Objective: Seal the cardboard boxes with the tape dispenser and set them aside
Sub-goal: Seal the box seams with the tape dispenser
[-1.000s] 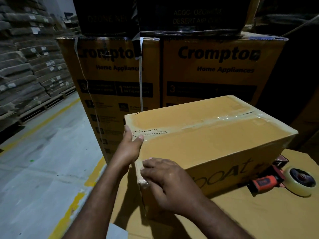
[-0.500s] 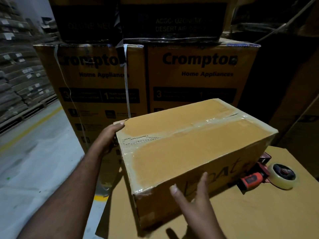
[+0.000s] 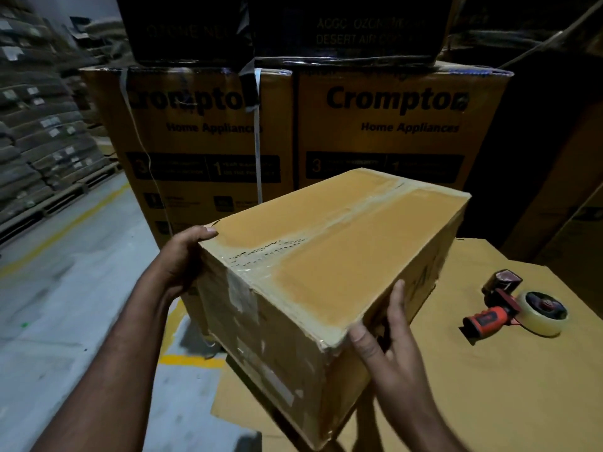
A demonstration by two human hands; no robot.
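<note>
A brown cardboard box (image 3: 329, 256) with clear tape along its top seam and down its near end sits tilted, its near end hanging past the edge of the cardboard work surface (image 3: 505, 386). My left hand (image 3: 182, 259) grips the box's far-left corner, thumb on top. My right hand (image 3: 388, 340) presses against the box's right side near the front corner. The tape dispenser (image 3: 512, 308), orange-handled with a clear tape roll, lies on the surface to the right, apart from both hands.
Two large Crompton cartons (image 3: 385, 125) stand stacked behind the box, with dark cartons on top. Grey concrete floor with yellow lines (image 3: 65, 288) lies to the left, and stacked sacks on pallets (image 3: 36, 132) line the far left.
The box has swung and slid toward me, its near end now over the surface's edge. My right hand left the taped end and moved to the right side; my left hand shifted to the far-left corner.
</note>
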